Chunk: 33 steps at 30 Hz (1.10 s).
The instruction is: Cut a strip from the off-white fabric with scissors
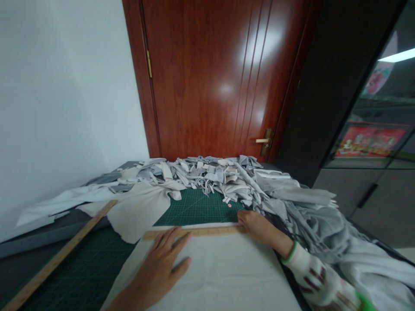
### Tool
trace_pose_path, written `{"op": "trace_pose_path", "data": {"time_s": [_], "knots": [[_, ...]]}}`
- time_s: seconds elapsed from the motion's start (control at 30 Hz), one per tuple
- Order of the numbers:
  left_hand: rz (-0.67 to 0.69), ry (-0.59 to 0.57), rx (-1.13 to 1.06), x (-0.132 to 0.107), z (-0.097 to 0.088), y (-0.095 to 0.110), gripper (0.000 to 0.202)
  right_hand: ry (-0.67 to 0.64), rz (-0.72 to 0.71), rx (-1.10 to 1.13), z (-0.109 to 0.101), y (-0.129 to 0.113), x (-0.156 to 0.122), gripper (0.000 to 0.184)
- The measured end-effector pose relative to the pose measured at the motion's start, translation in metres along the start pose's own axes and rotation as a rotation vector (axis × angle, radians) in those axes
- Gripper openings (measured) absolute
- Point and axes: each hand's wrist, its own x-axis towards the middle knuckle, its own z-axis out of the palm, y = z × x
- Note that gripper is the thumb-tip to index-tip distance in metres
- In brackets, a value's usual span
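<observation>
My left hand (161,262) lies flat with fingers spread on a white sheet of fabric (223,276), its fingertips touching a short wooden ruler (207,231) that lies across the sheet's far edge. My right hand (257,226) rests at the ruler's right end, fingers curled down against it. Whether it holds anything small is hidden. A white patterned sleeve with a green cuff (316,276) covers my right forearm.
A green cutting mat (197,207) covers the table. A long wooden ruler (61,255) lies diagonally at left. A heap of grey and white fabric strips (214,172) fills the far side, with grey cloth (324,224) piled at right. A red-brown door (220,77) stands behind.
</observation>
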Motion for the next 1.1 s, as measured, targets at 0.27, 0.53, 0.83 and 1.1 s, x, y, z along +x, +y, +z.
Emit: {"op": "trace_pose_path", "data": {"time_s": [0.27,0.53,0.83,1.1], "knots": [[0.063,0.031,-0.018,-0.009,0.004,0.008,0.054,0.011,-0.024,0.003,0.001,0.0,-0.002,0.02],[0.067,-0.037,-0.064,-0.001,-0.002,0.01,0.046,0.03,-0.026,0.042,0.002,0.005,-0.001,0.018],[-0.05,-0.098,-0.165,0.029,-0.004,-0.002,0.034,0.049,-0.044,0.064,0.007,0.009,0.001,0.018],[-0.055,-0.116,-0.227,0.047,0.001,-0.002,0.027,0.052,-0.055,0.066,0.01,0.014,0.004,0.017]]}}
